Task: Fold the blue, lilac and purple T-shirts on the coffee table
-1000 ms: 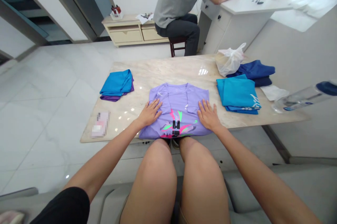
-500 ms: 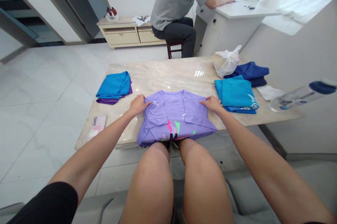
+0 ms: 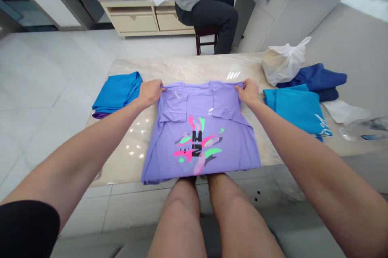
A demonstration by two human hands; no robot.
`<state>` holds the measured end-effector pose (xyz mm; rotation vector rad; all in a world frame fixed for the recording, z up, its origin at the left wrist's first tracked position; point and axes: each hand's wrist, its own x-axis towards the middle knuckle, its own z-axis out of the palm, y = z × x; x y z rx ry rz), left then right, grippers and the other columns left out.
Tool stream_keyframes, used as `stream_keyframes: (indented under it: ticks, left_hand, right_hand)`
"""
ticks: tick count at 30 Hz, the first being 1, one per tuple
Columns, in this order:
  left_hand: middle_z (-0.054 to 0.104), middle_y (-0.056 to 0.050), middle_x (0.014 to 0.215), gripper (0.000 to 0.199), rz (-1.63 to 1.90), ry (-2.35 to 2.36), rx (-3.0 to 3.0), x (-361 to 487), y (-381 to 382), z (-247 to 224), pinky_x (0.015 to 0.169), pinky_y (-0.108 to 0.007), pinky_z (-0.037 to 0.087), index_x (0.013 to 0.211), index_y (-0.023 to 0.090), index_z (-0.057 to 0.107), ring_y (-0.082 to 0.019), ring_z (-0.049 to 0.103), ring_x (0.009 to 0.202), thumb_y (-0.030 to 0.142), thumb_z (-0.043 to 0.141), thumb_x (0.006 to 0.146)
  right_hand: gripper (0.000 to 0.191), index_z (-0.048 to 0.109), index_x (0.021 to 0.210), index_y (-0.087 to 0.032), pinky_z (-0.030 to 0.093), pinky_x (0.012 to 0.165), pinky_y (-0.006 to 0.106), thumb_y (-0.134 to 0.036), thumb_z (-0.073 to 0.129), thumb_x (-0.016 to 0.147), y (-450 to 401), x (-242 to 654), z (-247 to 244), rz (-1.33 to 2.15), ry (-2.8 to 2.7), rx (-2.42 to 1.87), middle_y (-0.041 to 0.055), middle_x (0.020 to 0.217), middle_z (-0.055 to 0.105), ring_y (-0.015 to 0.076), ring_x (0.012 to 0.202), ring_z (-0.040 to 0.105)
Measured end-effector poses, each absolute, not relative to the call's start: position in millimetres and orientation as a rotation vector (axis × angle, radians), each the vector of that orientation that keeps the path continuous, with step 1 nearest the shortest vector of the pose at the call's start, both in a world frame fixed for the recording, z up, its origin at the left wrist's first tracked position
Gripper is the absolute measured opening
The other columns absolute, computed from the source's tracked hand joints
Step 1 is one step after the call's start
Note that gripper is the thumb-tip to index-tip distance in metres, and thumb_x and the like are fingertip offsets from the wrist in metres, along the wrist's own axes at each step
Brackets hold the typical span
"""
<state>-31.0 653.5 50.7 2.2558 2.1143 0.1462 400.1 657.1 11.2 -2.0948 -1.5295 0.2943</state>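
Both the left hand (image 3: pixel 149 93) and right hand (image 3: pixel 248 92) grip the lilac T-shirt (image 3: pixel 200 144) by its shoulders, fingers closed, tips hidden underneath.

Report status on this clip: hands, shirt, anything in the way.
Left hand and right hand gripping top edge of purple T-shirt. Shirt on marble table, print up. Nothing on it; blue shirt and teal shirt off to either side.

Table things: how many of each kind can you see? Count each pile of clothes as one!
Lilac T-shirt: 1
Clothes piles (blue pile, turquoise pile, navy pile): 3
White plastic bag: 1
White sheet: 1
Clear plastic bottle: 1
Total: 7
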Motion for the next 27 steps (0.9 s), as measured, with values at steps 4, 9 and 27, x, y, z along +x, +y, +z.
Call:
stream_keyframes:
  ticks: [4, 9, 27]
  left_hand:
    - [0.075, -0.007, 0.13, 0.027, 0.746, 2.152, 2.331, -38, 685, 100, 0.11, -0.042, 0.047, 0.127, 0.024, 0.068, -0.025, 0.066, 0.125, 0.043, 0.06, 0.11]
    - [0.075, -0.004, 0.114, 0.025, 1.331, 1.89, 2.337, -58, 625, 112, 0.105, -0.043, 0.051, 0.11, 0.025, 0.068, -0.019, 0.068, 0.111, 0.05, 0.066, 0.107]
    - [0.075, -0.013, 0.125, 0.028, 0.39, 1.783, 2.478, -94, 349, 128, 0.113, -0.05, 0.054, 0.111, 0.027, 0.076, -0.033, 0.069, 0.124, 0.037, 0.051, 0.105]
  right_hand:
    - [0.024, 0.062, 0.129, -0.018, 0.053, 0.102, 0.037, -0.036, 0.058, 0.114, 692, 411, 57, 0.088, -1.548, -1.731, 0.0118, 0.122, 0.074, 0.0191, 0.107, 0.066]
    - [0.02, 0.062, 0.119, -0.03, 0.056, 0.093, 0.039, -0.049, 0.064, 0.112, 609, 422, 89, 0.021, -1.582, -1.409, 0.0083, 0.117, 0.071, 0.0222, 0.107, 0.064]
    - [0.021, 0.076, 0.103, -0.021, 0.054, 0.106, 0.043, -0.033, 0.059, 0.102, 345, 447, 105, 0.411, -2.159, -1.646, 0.0132, 0.11, 0.077, 0.03, 0.108, 0.071]
